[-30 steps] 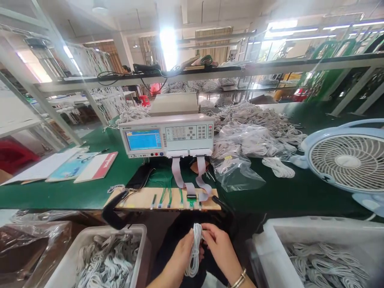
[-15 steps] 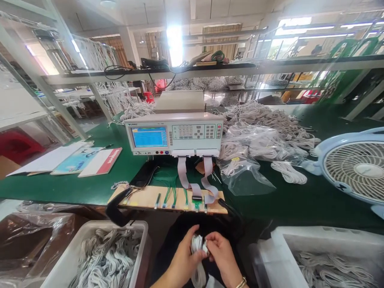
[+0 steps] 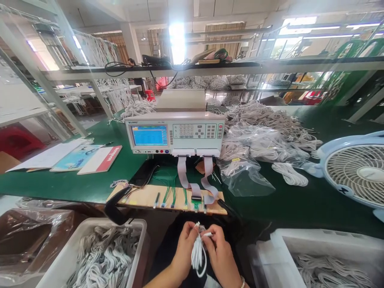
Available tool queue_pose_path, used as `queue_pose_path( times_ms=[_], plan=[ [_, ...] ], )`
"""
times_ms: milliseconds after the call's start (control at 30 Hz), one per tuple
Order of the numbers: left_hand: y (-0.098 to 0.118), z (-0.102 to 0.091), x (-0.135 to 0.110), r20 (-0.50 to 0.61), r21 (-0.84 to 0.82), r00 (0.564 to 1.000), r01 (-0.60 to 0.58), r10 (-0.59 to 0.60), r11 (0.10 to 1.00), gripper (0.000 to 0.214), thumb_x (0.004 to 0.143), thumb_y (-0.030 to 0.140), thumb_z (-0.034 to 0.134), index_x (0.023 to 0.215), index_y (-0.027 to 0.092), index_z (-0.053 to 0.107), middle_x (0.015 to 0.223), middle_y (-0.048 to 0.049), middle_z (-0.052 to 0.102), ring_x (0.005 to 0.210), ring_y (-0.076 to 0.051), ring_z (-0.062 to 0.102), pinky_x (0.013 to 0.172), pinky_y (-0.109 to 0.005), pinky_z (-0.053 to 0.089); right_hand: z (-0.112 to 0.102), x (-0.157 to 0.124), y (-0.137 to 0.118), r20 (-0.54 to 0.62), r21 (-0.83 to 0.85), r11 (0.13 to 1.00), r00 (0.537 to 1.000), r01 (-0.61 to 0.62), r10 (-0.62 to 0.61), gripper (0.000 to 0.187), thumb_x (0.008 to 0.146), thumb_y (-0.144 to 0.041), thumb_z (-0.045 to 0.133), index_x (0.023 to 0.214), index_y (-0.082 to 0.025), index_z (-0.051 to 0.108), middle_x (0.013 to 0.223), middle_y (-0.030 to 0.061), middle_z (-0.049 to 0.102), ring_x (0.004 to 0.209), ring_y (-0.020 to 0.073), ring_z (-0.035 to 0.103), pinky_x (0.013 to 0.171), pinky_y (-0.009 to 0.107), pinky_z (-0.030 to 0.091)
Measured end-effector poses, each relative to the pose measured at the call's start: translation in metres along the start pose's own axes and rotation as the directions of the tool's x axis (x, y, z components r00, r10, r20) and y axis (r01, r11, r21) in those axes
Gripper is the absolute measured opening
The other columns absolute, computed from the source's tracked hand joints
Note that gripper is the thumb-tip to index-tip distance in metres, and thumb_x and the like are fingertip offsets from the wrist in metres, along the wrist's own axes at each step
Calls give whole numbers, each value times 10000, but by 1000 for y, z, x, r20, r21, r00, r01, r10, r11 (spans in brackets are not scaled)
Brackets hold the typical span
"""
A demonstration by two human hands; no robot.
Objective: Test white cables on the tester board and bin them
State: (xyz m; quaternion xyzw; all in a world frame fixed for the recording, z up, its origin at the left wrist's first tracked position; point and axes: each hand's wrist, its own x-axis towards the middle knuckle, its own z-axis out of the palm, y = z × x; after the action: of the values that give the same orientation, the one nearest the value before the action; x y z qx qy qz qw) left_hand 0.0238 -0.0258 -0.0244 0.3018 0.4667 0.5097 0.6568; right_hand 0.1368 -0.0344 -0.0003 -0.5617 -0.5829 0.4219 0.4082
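Observation:
A coiled white cable (image 3: 197,252) hangs between my two hands, below the front edge of the bench. My left hand (image 3: 185,244) is closed round the top of the bundle, with one small white plug pointing up by its thumb. My right hand (image 3: 218,248) pinches a white connector end of the same cable, just to the right of the coil. Ahead of my hands lies a wooden board (image 3: 177,198) with green wires and a small green circuit board (image 3: 196,205) on it. Flat grey ribbon cables (image 3: 183,172) run from there to a cable tester (image 3: 177,134) with a lit blue screen.
Bins of coiled cables stand on the left (image 3: 141,244) and right (image 3: 282,248). On the green bench are booklets (image 3: 100,160), a plastic bag of cables (image 3: 246,168), a loose cable bundle (image 3: 290,174), a cable heap (image 3: 264,116) and a blue fan (image 3: 360,168).
The cable coil has turned so that its loops hang toward me and a plug points up. My right hand has moved slightly up, and its connector now points to the right.

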Motion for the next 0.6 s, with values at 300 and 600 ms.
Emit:
queue_pose_path(
  times_ms=[300,600],
  plan=[
    [9,5,13,37,106,986,160,-164,981,360,635,521,541,668,180,429,456,76,423,369,-53,373,399,-176,278,-12,29,-1,94,374,898,973,-232,212,220,669,-337,604,756,-136,590,544,1,597,476,122,514,447,221,392],
    [34,-14,21,125,69,963,233,-240,970,258,618,360,627,652,149,483,497,50,479,372,-36,382,390,-165,304,-7,41,-5,115,440,857,963,-269,243,248,644,-336,636,786,-132,630,586,37,644,528,161,563,499,260,438]
  ],
)
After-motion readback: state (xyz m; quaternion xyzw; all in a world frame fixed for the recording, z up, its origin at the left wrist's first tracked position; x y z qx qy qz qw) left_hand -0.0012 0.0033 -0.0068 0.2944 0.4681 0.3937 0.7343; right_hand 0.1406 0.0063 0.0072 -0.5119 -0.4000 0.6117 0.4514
